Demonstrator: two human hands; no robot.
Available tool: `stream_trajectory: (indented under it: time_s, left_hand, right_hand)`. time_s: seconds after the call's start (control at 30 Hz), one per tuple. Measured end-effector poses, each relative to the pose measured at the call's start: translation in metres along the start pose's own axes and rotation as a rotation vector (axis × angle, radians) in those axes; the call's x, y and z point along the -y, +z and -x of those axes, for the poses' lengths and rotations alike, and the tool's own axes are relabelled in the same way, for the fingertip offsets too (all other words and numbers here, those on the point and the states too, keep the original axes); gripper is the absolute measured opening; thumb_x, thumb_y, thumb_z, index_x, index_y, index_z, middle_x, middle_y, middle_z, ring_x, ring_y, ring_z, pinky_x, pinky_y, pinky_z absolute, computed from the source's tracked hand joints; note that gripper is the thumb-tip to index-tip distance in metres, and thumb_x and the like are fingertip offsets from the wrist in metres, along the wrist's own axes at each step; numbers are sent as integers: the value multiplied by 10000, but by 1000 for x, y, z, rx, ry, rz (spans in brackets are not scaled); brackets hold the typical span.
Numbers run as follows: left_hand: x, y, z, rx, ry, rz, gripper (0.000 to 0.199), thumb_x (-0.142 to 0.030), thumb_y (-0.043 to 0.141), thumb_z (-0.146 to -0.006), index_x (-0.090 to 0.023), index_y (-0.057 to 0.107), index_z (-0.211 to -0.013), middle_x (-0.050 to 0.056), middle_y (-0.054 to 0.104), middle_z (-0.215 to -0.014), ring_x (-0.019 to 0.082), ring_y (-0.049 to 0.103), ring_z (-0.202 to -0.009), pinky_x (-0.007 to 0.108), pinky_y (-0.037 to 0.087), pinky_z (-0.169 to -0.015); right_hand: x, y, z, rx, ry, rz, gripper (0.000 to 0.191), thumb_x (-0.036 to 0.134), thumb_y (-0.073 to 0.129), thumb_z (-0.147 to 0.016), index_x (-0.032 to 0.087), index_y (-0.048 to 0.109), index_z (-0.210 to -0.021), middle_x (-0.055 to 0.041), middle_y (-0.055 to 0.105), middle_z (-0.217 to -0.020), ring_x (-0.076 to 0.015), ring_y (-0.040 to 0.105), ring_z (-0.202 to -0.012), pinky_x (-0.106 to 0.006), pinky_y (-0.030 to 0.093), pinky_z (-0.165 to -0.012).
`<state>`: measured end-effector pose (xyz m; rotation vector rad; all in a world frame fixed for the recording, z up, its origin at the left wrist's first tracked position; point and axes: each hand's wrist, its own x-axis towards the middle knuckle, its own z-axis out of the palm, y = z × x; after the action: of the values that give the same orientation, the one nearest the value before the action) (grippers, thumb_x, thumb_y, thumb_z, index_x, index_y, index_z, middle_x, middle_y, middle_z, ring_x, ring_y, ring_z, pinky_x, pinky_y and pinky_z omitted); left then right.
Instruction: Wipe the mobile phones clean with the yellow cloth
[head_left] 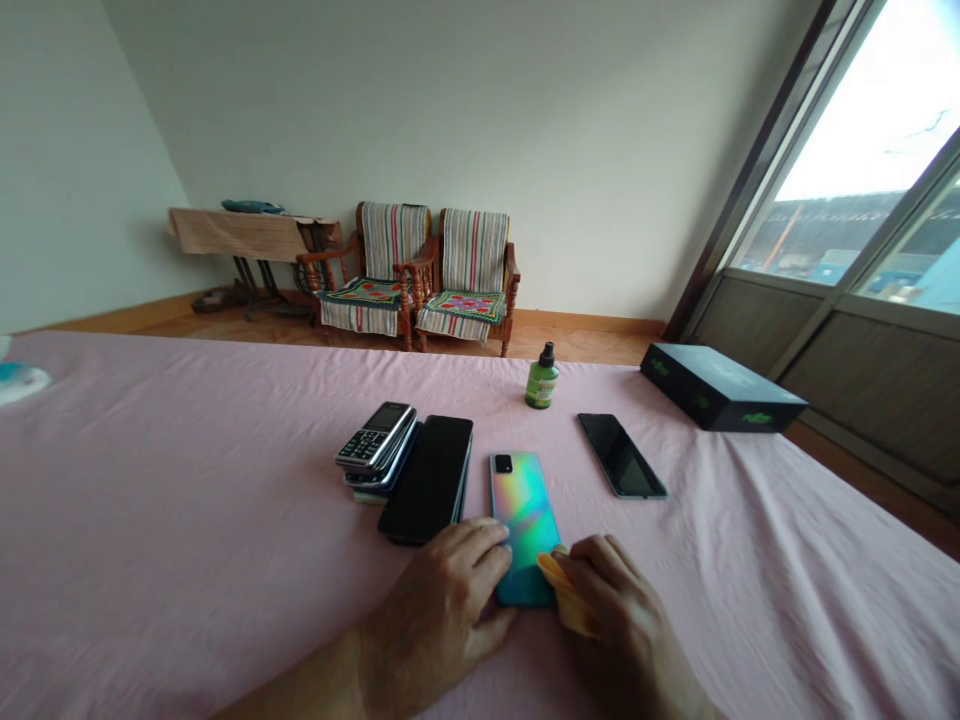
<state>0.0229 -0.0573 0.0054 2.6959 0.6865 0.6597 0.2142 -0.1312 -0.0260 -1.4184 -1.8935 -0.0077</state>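
Observation:
A phone with a shiny rainbow-blue back [527, 510] lies back side up on the pink cloth [225, 480]. My left hand [450, 605] rests at its left edge, with bent fingers touching and holding it. A yellow-orange cloth [574, 605] is gripped in my right hand [619, 615], at the phone's lower right edge. To the left lie a stack of large dark phones [431, 475] and a stack of smaller phones with a keypad phone [377, 435] on top. Another dark phone [621, 455] lies screen up at the right.
A green bottle with a black cap [541, 380] stands behind the phones. A black box [720, 390] sits at the back right. Past the far edge are two wooden chairs [469, 270] and a covered table [240, 235]. A white and blue item [22, 380] lies far left.

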Motion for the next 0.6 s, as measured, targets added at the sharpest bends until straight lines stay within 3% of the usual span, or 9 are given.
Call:
stream_trajectory:
  time_s: [0.2,0.33,0.6]
  left_hand:
    - [-4,0,-1,9,-6,-63,420,-87,762,-730,-140,613,-1119,96,632,-1198,258,573,-1144,411,488,-1017]
    - [-7,-1,-2,33,-18,-75,402,-99,762,-740,-148,617,-1112,90,640,-1197,253,575,-1154,408,483,-1026]
    - [-7,0,-1,80,-41,-86,434,-151,780,-747,-150,616,-1149,102,631,-1234,273,568,-1174,428,477,-1029]
  right_hand:
    - [4,-4,-8,90,15,24,315,-15,455,-810,203,643,-939,-71,590,-830,-212,546,-746,-316,488,-619]
    - [-1,-4,-32,178,134,32,316,-43,478,-828,207,665,-884,-58,600,-871,-193,552,-789,-295,476,-678]
    - [-31,21,-87,137,140,170,282,-4,493,-845,185,703,-837,-66,574,-858,-196,512,-845,-291,418,-727]
